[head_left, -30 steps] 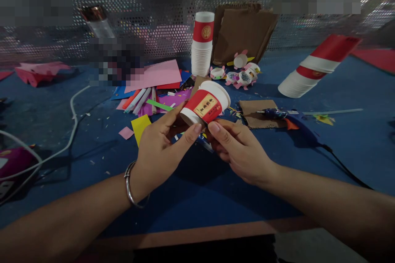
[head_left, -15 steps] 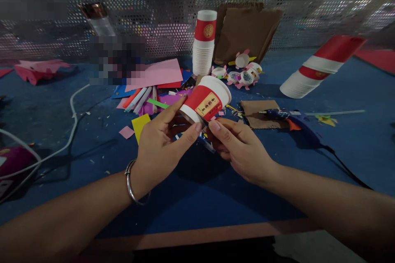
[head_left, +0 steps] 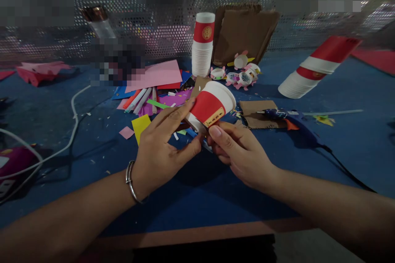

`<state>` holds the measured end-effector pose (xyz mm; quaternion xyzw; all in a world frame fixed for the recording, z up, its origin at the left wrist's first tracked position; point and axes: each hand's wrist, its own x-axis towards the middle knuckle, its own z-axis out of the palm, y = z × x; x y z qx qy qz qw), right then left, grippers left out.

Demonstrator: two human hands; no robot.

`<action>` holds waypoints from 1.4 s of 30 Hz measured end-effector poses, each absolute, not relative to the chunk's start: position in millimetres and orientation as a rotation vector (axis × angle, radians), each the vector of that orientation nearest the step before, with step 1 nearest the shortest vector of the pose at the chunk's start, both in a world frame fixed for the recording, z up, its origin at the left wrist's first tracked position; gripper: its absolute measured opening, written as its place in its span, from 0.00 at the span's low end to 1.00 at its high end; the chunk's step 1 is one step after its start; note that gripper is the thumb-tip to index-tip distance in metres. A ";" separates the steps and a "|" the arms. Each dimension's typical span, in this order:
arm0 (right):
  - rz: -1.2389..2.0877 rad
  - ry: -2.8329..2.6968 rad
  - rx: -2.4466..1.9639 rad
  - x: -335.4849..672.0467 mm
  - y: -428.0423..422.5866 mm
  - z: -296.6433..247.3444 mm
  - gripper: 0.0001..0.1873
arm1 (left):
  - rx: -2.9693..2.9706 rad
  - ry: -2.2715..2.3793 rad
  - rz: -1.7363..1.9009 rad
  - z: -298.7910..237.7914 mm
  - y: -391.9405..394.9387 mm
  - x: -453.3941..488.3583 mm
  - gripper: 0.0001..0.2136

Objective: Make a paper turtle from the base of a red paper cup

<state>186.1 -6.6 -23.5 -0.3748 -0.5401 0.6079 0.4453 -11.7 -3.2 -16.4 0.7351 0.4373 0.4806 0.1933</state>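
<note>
A red and white paper cup [head_left: 210,104] is tilted in front of me, its rim to the upper right and its gold label facing down to the right. Wrapped around the base end, my left hand [head_left: 169,144] is closed on it, thumb underneath and fingers along the far side. My right hand [head_left: 234,144] is pinched shut right against the cup's lower side. A thin dark sliver shows at those fingertips, too small to name. Below the cup, a blue and clear stick-like thing [head_left: 205,145] lies partly hidden behind my hands.
Behind stand stacked paper cups [head_left: 202,55] and cardboard sheets [head_left: 245,37]. Small paper animals [head_left: 245,78] lie before them. To the right are a glue gun [head_left: 296,121] on cardboard and a leaning cup stack [head_left: 311,72]. Pink paper [head_left: 157,74], markers [head_left: 140,99] and a white cable [head_left: 74,119] lie left.
The cup has turned in my left hand, so its label now faces lower, and it has shifted slightly right. My left thumb has slid down toward the base. The right hand stays pinched beside it.
</note>
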 end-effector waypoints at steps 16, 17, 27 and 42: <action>1.538 -1.278 -0.981 182.5 1.7 -23.2 0.32 | 1.179 0.974 1.271 -18.9 9.1 -1.7 0.19; 1.543 -1.275 -0.980 182.7 1.3 -23.8 0.32 | 1.184 0.973 1.270 -19.2 8.8 -1.6 0.18; 1.456 -1.387 -1.003 186.6 -3.2 -26.5 0.31 | 1.288 0.935 1.316 -26.9 1.1 -1.7 0.22; 1.338 -1.523 -0.933 187.9 -1.3 -23.5 0.27 | 1.311 0.933 1.397 -28.9 0.2 -1.0 0.24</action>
